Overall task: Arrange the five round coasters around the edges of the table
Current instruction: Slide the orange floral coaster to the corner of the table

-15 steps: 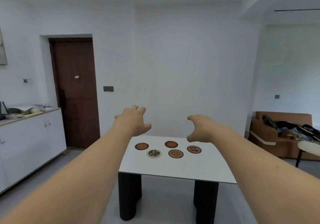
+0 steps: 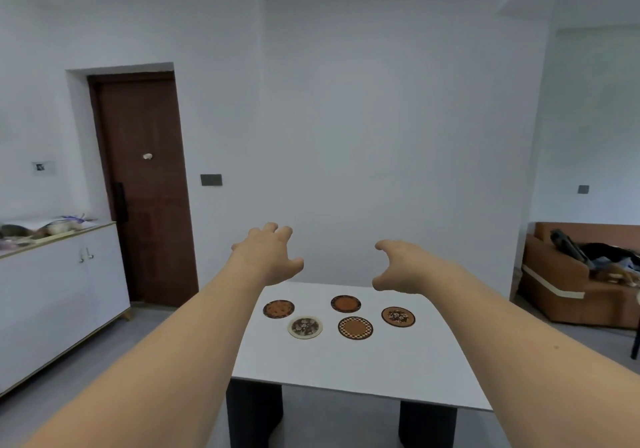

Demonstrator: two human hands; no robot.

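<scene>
Several round coasters lie grouped near the far part of a white table (image 2: 346,371): a brown one (image 2: 278,308) at far left, a cream-rimmed floral one (image 2: 305,327) in front of it, a dark-rimmed orange one (image 2: 345,303) at the back, a checker-rimmed one (image 2: 355,327) in the middle, and a brown floral one (image 2: 398,316) at right. My left hand (image 2: 268,257) hovers above the table's far left corner, fingers spread, holding nothing. My right hand (image 2: 398,265) hangs above the far edge, fingers curled loosely apart, empty.
A brown door (image 2: 145,187) stands at the left behind a white cabinet (image 2: 59,295) with items on top. A brown sofa (image 2: 581,274) with dark clutter sits at the right. The table rests on dark legs (image 2: 254,413) over a grey floor.
The table and coasters appear nearer and lower in view. Both hands remain raised and empty, the left slightly further over the table's corner.
</scene>
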